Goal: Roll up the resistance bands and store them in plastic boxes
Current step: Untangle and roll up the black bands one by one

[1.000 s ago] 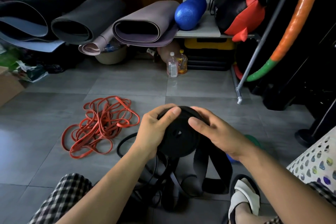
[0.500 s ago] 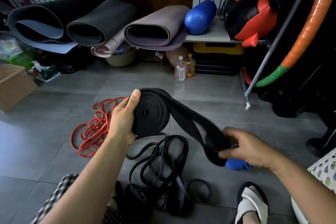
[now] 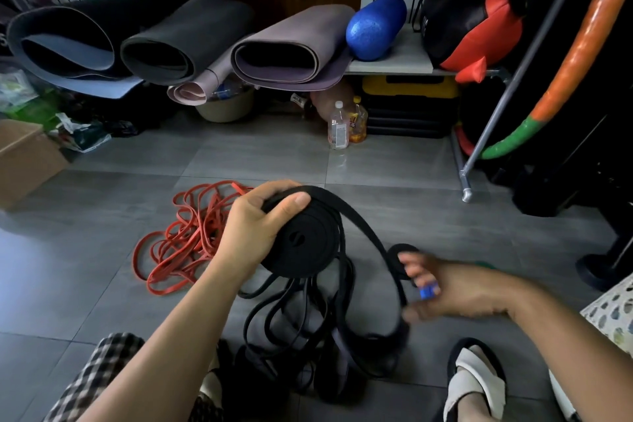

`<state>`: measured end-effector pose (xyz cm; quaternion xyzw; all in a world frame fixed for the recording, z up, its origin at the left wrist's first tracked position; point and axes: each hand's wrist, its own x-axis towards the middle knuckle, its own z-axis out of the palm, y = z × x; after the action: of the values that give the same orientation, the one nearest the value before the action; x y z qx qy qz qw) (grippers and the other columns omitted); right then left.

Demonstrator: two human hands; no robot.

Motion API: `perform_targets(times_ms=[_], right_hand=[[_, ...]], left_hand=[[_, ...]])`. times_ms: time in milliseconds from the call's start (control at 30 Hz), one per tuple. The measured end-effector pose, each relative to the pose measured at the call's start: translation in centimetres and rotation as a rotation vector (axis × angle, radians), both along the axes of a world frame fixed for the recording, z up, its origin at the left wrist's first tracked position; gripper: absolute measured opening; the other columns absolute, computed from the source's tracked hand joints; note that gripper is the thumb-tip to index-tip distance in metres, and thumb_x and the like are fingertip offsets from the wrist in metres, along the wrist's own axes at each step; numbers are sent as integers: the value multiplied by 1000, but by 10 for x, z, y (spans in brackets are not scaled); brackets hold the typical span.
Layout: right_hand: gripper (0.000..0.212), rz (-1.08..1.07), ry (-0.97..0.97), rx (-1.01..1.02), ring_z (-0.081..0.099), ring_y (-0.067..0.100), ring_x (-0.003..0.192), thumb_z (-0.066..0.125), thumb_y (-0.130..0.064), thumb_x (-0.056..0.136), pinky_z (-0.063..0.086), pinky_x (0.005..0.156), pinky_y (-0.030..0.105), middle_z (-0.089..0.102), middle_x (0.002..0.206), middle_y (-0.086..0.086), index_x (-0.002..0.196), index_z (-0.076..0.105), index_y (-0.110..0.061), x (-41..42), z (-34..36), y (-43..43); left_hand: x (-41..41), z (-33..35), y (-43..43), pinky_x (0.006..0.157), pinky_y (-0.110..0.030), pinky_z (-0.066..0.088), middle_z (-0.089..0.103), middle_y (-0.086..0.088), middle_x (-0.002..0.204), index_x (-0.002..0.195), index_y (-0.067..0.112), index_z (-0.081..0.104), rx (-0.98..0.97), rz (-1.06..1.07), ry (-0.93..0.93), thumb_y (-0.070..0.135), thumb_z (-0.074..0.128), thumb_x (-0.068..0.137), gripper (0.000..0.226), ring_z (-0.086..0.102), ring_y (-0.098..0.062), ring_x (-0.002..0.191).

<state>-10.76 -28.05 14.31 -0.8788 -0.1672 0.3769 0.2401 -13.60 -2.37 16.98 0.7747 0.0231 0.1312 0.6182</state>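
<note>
Where grey tiles (image 3: 102, 267) spread, red bands (image 3: 181, 243) piled, mats (image 3: 291, 48) at bk

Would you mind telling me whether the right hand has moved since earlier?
Yes: the right hand moved rightward, away from the tangled orange rubber bands.

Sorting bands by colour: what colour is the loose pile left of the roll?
The loose pile is orange-red, shown best in the head view.
</note>
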Motion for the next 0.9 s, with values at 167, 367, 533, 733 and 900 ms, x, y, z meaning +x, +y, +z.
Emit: perform_targets(times_ms=[167,367,533,733,900], right_hand=[[66,-212,-85,700,50,-3,118,75,-44,68,40,101,20,51,129,-14,124,42,-35,-5,14,43],[40,-325,-102,738,68,12,92,71,-35,64,53,88,29,71,98,-1,99,64,-17,0,23,53],[24,-399,-90,779,68,5,82,64,-35,76,51,73,16,73,86,-5,92,68,-18,-4,18,51],[35,-622,51,1071,68,15,86,66,-35,67,51,75,23,73,90,5,91,69,-10,-10,1,57],[69,-794,82,1222,63,21,106,73,-58,61,48,95,35,69,109,10,107,67,-8,-20,-11,77]], left_hand=[[-2,-1,-18,71,-12,50,68,24,83,87,30,65,83,-161,-20,34,67,69,19,64,3,81],[2,-1,-20,70,-17,53,70,16,81,86,28,66,22,-127,-27,32,73,71,17,66,-2,79],[6,-4,-26,67,-15,52,70,16,74,83,26,67,-41,-16,-1,20,69,77,8,65,0,75],[5,-4,-39,76,-32,56,72,-1,84,86,16,70,-316,87,101,30,69,71,21,68,-17,81],[3,-13,-56,81,-41,56,71,-15,95,100,5,67,-595,250,213,30,65,82,31,68,-28,89]])
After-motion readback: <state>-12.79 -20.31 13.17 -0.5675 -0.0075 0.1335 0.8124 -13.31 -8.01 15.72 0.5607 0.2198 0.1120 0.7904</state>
